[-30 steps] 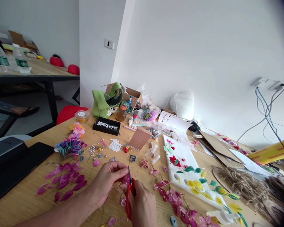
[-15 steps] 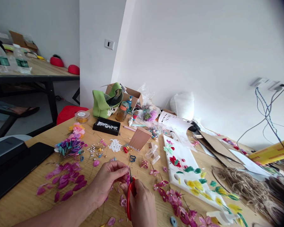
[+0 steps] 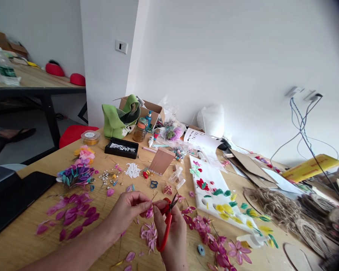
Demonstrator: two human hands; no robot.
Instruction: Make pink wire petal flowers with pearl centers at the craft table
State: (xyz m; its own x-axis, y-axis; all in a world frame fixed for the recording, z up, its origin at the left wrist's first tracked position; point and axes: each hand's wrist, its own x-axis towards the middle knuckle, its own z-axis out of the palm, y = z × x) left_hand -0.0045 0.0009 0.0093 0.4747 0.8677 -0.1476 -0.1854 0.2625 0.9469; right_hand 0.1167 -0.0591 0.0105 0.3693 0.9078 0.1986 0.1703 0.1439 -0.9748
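Note:
My left hand (image 3: 125, 211) is closed in a pinch on a small pink flower (image 3: 149, 213), with a thin wire end poking up above the fingertips. Close beside it, my right hand (image 3: 175, 237) is wrapped round red-handled scissors (image 3: 166, 234). Their dark blades point up and right, away from the flower, and look slightly parted. The thumb and forefinger of the right hand come close to the left fingertips; whether they pinch the wire is too small to tell. Under the hands lies a pink petal cluster (image 3: 149, 235). Loose magenta petals (image 3: 70, 214) spread to the left.
Magenta flower sprigs (image 3: 206, 229) lie right of my hands, near a white foam board (image 3: 199, 188) bearing red, green and yellow pieces. A wooden block (image 3: 161, 162), black tray (image 3: 121, 148) and green bag (image 3: 113, 124) stand farther back. Brown cord (image 3: 274, 205) is heaped at right.
The scissors have swung from blades upright at the left fingertips to lying back in my right palm, tilted right. My right fingertips have come up beside the flower. The view has shifted slightly right.

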